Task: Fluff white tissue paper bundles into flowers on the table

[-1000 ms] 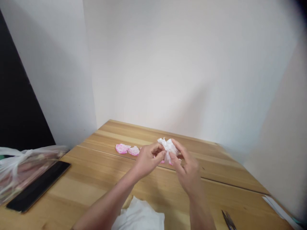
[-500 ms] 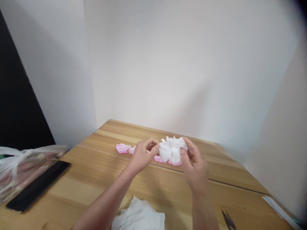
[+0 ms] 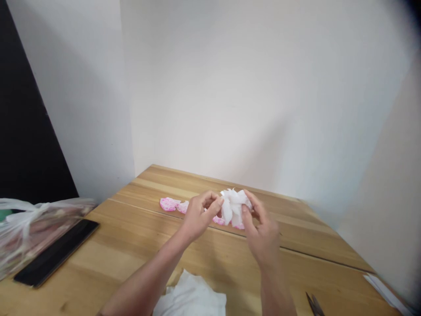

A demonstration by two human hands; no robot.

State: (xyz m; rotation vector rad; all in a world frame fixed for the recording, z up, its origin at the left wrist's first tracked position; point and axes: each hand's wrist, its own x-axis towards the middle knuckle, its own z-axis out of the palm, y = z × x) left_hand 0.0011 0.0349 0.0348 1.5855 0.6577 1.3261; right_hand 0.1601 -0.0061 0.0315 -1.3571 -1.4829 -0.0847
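Observation:
Between my two hands, above the wooden table, is a bunched white tissue paper flower (image 3: 233, 206) with ruffled, pleated layers. My left hand (image 3: 201, 213) pinches its left edge between thumb and fingertips. On the other side, my right hand (image 3: 261, 226) grips the right edge, thumb in front and fingers behind. Behind the hands, pink-and-white crumpled paper pieces (image 3: 169, 204) lie in a row on the table, partly hidden by my left hand and the tissue. Nearer to me, a stack of white tissue sheets (image 3: 194, 296) lies between my forearms.
The wooden table (image 3: 125, 245) meets a pale wall behind. At the left lie a black phone (image 3: 57, 253) and a clear plastic bag (image 3: 29, 232) with contents. Scissors (image 3: 315, 304) lie at the front right, and a white strip-like item (image 3: 384, 290) is by the right edge.
My right hand has moved left, toward my left hand, and the white tissue flower is squeezed narrower and more crumpled. My left hand keeps its pinch.

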